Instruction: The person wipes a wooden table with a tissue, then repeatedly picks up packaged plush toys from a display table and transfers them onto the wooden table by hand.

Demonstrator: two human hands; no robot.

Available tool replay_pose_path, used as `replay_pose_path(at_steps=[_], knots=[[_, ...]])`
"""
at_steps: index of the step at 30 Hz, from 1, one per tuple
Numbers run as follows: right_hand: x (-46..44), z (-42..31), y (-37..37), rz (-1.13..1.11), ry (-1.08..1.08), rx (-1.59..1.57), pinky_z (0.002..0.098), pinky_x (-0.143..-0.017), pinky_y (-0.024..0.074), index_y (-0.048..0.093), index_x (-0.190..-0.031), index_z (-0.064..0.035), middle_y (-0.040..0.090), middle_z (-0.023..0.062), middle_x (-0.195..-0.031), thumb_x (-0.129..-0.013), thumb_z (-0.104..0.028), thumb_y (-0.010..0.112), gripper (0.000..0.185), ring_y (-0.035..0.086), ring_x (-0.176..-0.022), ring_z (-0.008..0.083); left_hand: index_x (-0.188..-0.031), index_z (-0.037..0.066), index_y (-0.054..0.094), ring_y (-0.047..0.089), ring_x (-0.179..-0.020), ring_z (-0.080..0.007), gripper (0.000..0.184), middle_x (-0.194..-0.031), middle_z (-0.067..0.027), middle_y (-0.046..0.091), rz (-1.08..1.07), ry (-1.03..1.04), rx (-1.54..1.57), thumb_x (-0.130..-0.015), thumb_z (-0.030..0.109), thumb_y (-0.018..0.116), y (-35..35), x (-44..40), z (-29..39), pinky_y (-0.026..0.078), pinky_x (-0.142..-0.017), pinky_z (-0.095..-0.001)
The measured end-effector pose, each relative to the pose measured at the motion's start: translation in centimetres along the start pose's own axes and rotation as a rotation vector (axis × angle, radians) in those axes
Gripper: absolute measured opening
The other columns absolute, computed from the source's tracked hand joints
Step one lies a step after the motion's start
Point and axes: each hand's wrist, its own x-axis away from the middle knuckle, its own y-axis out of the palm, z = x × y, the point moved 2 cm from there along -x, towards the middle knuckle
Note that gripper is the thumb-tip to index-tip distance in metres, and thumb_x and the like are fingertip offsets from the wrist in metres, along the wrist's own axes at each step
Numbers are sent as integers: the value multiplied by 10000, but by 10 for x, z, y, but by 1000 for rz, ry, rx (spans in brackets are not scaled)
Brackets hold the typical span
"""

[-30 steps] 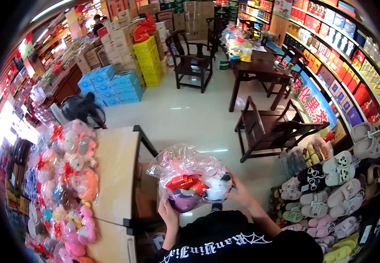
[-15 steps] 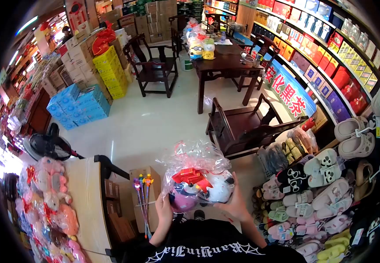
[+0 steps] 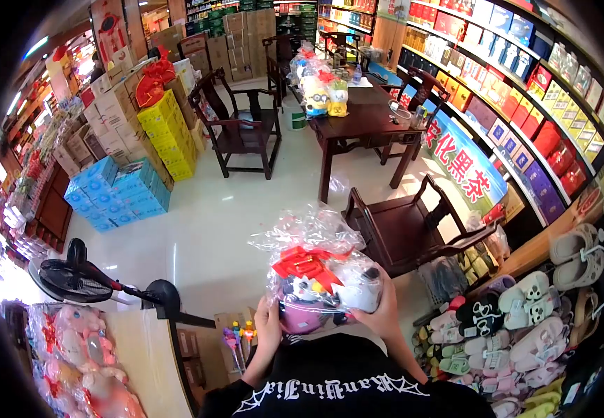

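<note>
Between my two hands is a cellophane-wrapped bundle of plush toys (image 3: 314,289), held in front of my chest. A red ribbon bow (image 3: 307,265) sits on its front, and the gathered clear wrap stands up loosely above. A white toy fills its right side and a pink one its lower left. My left hand (image 3: 268,333) is closed on the lower left side. My right hand (image 3: 380,315) grips the right side beside the white toy, with its fingers partly hidden underneath.
A dark wooden chair (image 3: 410,226) stands just ahead on the right. Beyond it, a table (image 3: 358,124) bears similar wrapped toys. Slippers (image 3: 486,341) crowd the right. To the left are a counter (image 3: 145,352), wrapped plush toys (image 3: 82,355), a black fan (image 3: 82,279) and stacked blue boxes (image 3: 117,195).
The bundle is turned a little and its red bow shows more fully. Both hands keep their hold. The view has shifted, bringing the fan and the chair's seat further into sight.
</note>
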Motion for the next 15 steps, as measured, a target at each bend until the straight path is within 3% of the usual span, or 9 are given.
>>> replay_pose_path(at_steps=[2,4,6,8,11,15], knots=[[-27,1,21,3,-4,71,385,-882,351,354,-1268,-44,482,155,-1121,-500,-192,763,883,464,-1030,298,-1044,-37,529,499,-867,-115,231,-928,-69,563,10,31,-56,-900,100,411,-13,-34,-5,390,-767,-246],[-49,5,45,-42,-3,113,359,-944,332,317,-1277,-2,402,167,-1220,-514,-118,731,876,429,-1118,254,-989,-34,533,482,-781,-111,204,-834,-59,554,-5,-49,-121,-898,107,417,-26,-58,1,397,-698,-262],[-66,4,63,-26,-3,121,361,-935,332,330,-1271,-3,430,159,-1190,-502,-133,735,879,442,-1092,262,-936,-35,528,448,-696,-101,196,-744,-39,524,52,12,-122,-900,125,422,-33,-85,7,385,-624,-263],[-80,3,81,-33,26,177,360,-933,327,351,-1260,-4,468,147,-1144,-495,-157,740,872,446,-1079,277,-939,-39,527,446,-694,-96,210,-737,-37,521,57,17,-129,-902,141,425,-42,-103,0,385,-621,-259],[-97,16,105,-46,79,148,371,-910,338,375,-1247,-14,487,148,-1127,-501,-190,738,848,457,-1053,293,-934,-51,524,450,-693,-102,230,-738,-43,530,66,-157,-177,-896,158,435,-58,-128,-26,386,-612,-269],[-134,39,125,-102,105,164,378,-879,356,389,-1238,-31,500,161,-1107,-510,-235,752,839,478,-1008,312,-826,-64,527,418,-635,-84,262,-654,-22,488,91,-228,-195,-897,173,440,-57,-161,-42,356,-543,-264]])
